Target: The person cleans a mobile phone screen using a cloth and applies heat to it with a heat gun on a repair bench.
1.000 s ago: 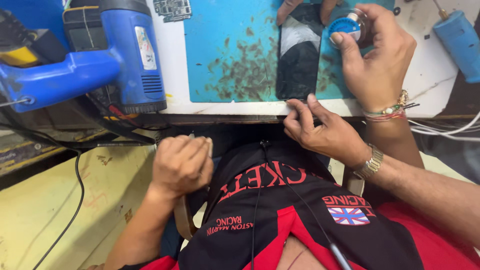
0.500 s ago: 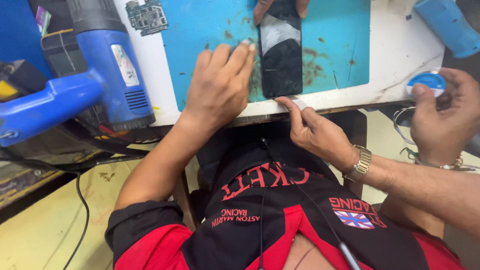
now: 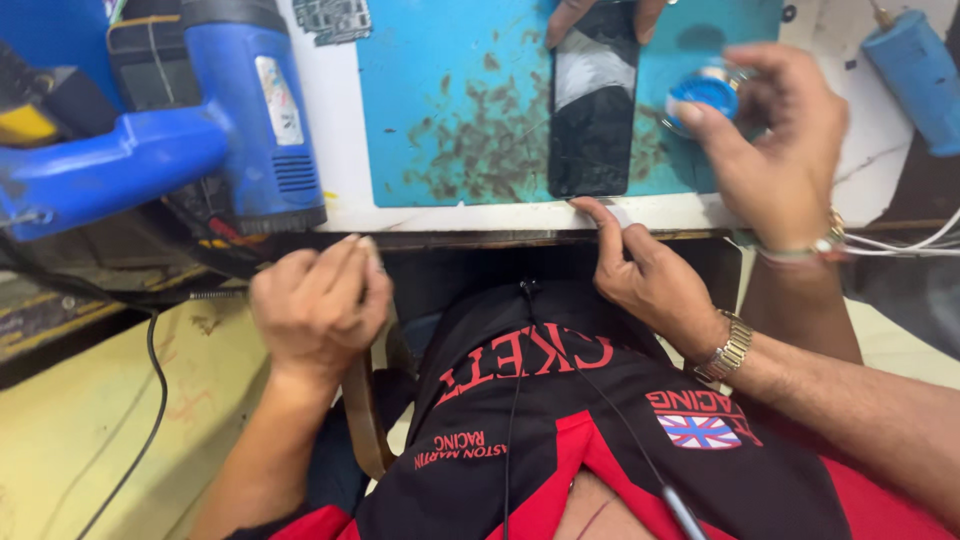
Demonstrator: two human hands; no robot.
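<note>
Item 1: left hand (image 3: 318,312). I log it below the front edge of the worktop, well apart from the things on top. Its fingers (image 3: 345,262) are curled into a loose fist. I cannot tell whether anything lies inside.

Item 2: right hand (image 3: 652,282), with a gold metal watch (image 3: 732,346) on the wrist. The index finger is stretched out with its tip on the front edge of the white worktop (image 3: 345,214). The other fingers are bent and grip nothing.

Item 3: black flat smartphone (image 3: 592,125). It lies lengthwise on the teal rubber mat (image 3: 430,80), its near end just beyond the right index fingertip. Dark flecks of debris (image 3: 490,150) are scattered on the mat to its left.

Item 4: another person's fingers (image 3: 570,14) rest at the phone's far end.

Item 5: a co-worker's hand (image 3: 785,150), wearing a wrist bracelet, pinches a small round blue tin (image 3: 705,92) just right of the phone.

Item 6: large blue plastic heat gun (image 3: 250,120), standing at the left of the worktop.

Item 7: blue cylindrical tool (image 3: 915,75), far right.

Item 8: small green circuit board (image 3: 333,16), at the top edge beside the mat.

Item 9: white cables (image 3: 905,244), trailing off to the right.
</note>
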